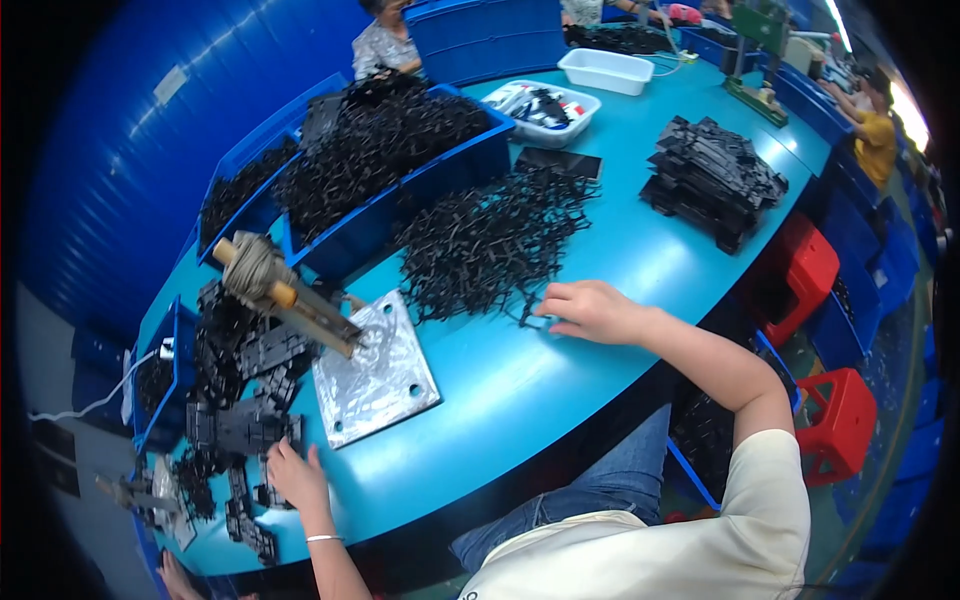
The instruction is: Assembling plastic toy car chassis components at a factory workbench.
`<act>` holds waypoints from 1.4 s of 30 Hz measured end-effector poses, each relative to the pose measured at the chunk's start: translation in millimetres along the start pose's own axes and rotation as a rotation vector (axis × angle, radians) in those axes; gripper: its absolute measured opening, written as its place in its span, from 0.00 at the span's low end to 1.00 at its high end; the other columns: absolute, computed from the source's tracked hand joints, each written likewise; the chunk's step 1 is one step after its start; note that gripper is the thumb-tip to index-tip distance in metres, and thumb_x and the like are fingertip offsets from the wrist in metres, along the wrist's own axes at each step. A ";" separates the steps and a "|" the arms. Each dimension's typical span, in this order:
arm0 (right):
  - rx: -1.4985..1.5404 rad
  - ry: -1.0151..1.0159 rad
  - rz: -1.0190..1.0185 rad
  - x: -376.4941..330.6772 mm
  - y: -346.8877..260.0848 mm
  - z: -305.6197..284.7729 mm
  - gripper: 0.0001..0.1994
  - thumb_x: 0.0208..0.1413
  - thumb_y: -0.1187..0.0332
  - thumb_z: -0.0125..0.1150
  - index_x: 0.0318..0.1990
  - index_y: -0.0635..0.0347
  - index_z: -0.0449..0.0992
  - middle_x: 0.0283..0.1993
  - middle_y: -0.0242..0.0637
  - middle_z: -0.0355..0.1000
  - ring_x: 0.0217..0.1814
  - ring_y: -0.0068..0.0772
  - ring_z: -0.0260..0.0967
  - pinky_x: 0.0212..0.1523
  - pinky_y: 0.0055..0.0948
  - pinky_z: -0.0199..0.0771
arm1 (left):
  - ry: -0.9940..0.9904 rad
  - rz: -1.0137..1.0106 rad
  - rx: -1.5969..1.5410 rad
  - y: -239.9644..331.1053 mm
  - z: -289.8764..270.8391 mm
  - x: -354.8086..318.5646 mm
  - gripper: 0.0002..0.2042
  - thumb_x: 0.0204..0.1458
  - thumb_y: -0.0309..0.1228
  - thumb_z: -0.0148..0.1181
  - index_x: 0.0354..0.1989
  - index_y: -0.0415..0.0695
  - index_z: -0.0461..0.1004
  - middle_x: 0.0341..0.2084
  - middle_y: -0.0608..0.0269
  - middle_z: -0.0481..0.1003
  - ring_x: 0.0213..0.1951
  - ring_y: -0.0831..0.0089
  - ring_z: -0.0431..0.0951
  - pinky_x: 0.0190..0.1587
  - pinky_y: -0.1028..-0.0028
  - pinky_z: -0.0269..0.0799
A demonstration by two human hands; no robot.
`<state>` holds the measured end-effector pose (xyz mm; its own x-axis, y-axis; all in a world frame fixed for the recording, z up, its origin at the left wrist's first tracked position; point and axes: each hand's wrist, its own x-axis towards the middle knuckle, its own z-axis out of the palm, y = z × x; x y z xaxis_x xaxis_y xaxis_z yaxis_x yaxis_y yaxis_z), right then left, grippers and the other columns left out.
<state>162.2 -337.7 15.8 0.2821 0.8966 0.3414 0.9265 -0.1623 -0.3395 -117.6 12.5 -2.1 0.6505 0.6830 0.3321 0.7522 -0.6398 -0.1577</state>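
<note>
My right hand is at the near edge of a loose pile of small, thin black plastic parts. Its fingers are bent in a pinch on one small black plastic part. At the lower left my left hand has its thumb apart from the fingers. The fingertips rest beside a flat black plastic panel, and smaller black plastic pieces lie around it. Between the hands is a silvery metal plate with holes, under an upright metal tool wrapped in cord.
Blue bins heaped with black parts line the far left. A dark flat slab, white trays and stacked black panels occupy the far side. Red stools stand at right. Other people sit around the table; another person's hand shows lower left.
</note>
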 end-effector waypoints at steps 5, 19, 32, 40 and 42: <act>-0.135 0.095 -0.002 26.9 -14.8 35.5 0.12 0.34 0.68 0.56 0.29 0.58 0.63 0.31 0.39 0.58 0.35 0.38 0.59 0.33 0.32 0.61 | 0.391 -0.040 -0.019 -20.3 -26.0 14.9 0.25 0.37 0.36 0.56 0.46 0.44 0.57 0.46 0.54 0.57 0.46 0.57 0.57 0.46 0.64 0.53; 0.905 0.071 0.823 -2.9 -26.9 -0.9 0.06 0.50 0.64 0.40 0.29 0.54 0.61 0.18 0.28 0.60 0.12 0.12 0.50 0.09 0.09 0.47 | 0.214 -0.151 -0.349 -74.0 0.4 25.3 0.16 0.40 0.27 0.49 0.41 0.39 0.62 0.36 0.50 0.66 0.40 0.58 0.64 0.41 0.68 0.61; 0.043 0.233 0.458 0.3 -21.4 14.2 0.04 0.42 0.74 0.49 0.27 0.63 0.66 0.25 0.40 0.58 0.31 0.39 0.58 0.31 0.28 0.59 | -0.101 0.405 -0.271 7.1 -51.3 -97.9 0.19 0.33 0.24 0.53 0.40 0.44 0.64 0.45 0.50 0.58 0.50 0.55 0.53 0.49 0.55 0.48; -0.019 0.148 0.454 2.3 -30.5 8.6 0.03 0.37 0.77 0.52 0.23 0.64 0.67 0.26 0.40 0.58 0.32 0.39 0.58 0.32 0.30 0.59 | -0.026 0.130 -0.528 32.7 -40.8 -40.2 0.29 0.35 0.33 0.57 0.47 0.37 0.54 0.50 0.43 0.49 0.50 0.48 0.51 0.49 0.62 0.51; -0.018 0.124 0.467 2.7 -32.6 5.0 0.03 0.37 0.77 0.52 0.22 0.65 0.67 0.25 0.40 0.58 0.31 0.39 0.58 0.32 0.30 0.59 | -0.237 0.071 -0.451 33.3 -29.3 -33.2 0.34 0.34 0.33 0.58 0.50 0.38 0.48 0.51 0.42 0.43 0.50 0.48 0.51 0.48 0.62 0.54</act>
<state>131.5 -328.0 23.4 0.6958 0.6701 0.2585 0.6974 -0.5442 -0.4664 -117.2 -41.9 8.9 0.7439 0.6597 0.1066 0.6191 -0.7404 0.2619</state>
